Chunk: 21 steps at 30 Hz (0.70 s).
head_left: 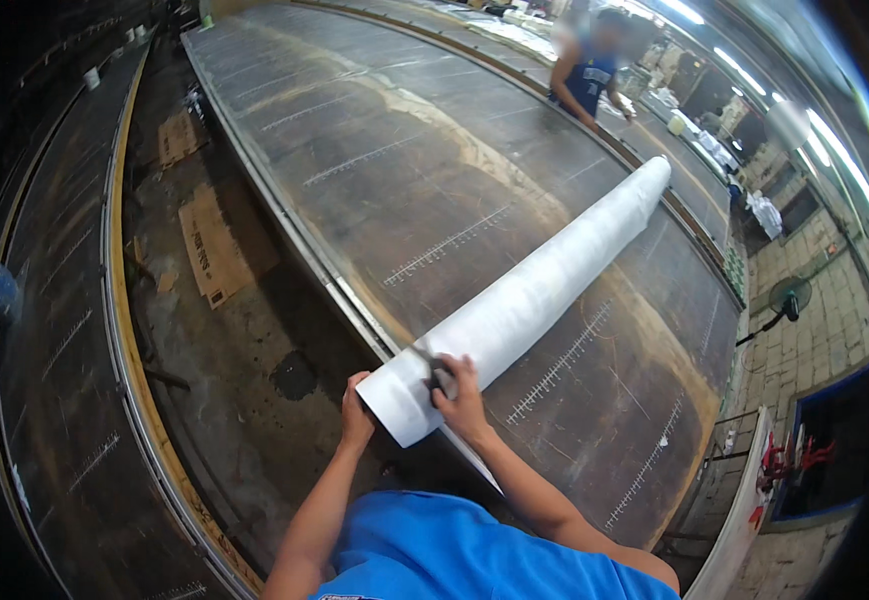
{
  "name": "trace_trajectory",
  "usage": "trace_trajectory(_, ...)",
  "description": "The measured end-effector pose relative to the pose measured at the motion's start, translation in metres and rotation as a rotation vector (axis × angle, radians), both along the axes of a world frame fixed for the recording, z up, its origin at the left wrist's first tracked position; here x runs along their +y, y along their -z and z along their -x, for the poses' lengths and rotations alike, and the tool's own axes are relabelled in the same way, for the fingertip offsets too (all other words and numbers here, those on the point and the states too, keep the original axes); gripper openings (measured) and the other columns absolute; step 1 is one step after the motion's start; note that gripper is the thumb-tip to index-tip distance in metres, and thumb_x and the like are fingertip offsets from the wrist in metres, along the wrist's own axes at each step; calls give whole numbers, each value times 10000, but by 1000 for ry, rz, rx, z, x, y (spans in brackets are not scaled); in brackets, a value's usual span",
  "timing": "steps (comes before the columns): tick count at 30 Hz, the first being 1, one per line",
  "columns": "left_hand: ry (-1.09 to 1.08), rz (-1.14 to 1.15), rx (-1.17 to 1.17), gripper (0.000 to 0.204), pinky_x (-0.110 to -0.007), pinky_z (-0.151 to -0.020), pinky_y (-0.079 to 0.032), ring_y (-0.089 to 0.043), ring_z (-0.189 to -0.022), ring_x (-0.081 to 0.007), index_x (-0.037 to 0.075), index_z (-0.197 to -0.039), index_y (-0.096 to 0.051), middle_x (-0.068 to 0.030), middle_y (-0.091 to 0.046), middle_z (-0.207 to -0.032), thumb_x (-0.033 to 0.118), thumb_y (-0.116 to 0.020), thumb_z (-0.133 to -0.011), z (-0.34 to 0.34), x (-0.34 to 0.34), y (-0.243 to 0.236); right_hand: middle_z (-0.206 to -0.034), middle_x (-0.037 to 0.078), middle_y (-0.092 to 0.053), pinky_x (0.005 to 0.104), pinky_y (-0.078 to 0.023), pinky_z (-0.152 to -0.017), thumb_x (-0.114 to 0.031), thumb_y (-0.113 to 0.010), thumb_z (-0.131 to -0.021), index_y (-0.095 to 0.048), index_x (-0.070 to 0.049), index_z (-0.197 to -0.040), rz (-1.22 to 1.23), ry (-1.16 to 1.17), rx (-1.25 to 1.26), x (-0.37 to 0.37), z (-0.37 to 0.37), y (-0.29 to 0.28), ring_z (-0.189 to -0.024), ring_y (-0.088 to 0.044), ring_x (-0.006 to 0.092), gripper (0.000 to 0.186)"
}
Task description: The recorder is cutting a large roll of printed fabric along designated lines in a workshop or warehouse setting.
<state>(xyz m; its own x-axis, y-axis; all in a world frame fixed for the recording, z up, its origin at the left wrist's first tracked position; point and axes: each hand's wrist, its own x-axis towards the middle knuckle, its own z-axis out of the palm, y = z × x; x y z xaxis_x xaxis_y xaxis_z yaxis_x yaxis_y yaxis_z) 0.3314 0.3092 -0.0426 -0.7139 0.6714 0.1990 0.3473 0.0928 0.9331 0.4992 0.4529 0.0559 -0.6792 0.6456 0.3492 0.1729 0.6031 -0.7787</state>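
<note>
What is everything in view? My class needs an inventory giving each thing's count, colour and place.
White roll: one, white, lying across the table.
Hand tool: one, dark, over the roll's near end; blurred, possibly scissors.
Table: one, dark, under the roll.
Second table: one, dark, far left.
Cardboard pieces: two large, brown, floor between tables.
Co-worker: one, blue top, beyond the table.
Ceiling lights: several, white, upper right.
Fan: one, greenish, right.
Block wall: one, greyish, right.
Red items: number unclear, red, lower right.
Blue shirt: one, blue, wearer's, bottom.
Left-hand grip: one, bare, at the roll's near end.
Right-hand grip: one, bare, holding the tool.
</note>
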Motion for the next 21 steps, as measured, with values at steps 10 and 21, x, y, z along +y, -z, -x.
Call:
trace_trajectory(10, 117, 236, -972, 655, -390, -1075, -375, -469, -1304, -265, 40, -1442, -419, -161, -517, -1402, 296, -664, -890, 104, 26, 50, -1091, 101, -647, 580, -95, -1165, -122, -629, -788, -505, -59, -1357, -341, 255, -45, 72, 171, 26, -1095, -592, 271, 585)
trace_trajectory(21, -308, 57, -599, 583, -358, -919, -476, -582, -1103, -263, 30, -1307, -475, -167, -548, -1217, 69, -710, -775, 263, 71, 83, -895, 95, -658, 254, -476, -753, 1, -576, -911, -478, -30, -1308, 238, -71, 361, 160, 362, -6, -820, -617, 128, 410)
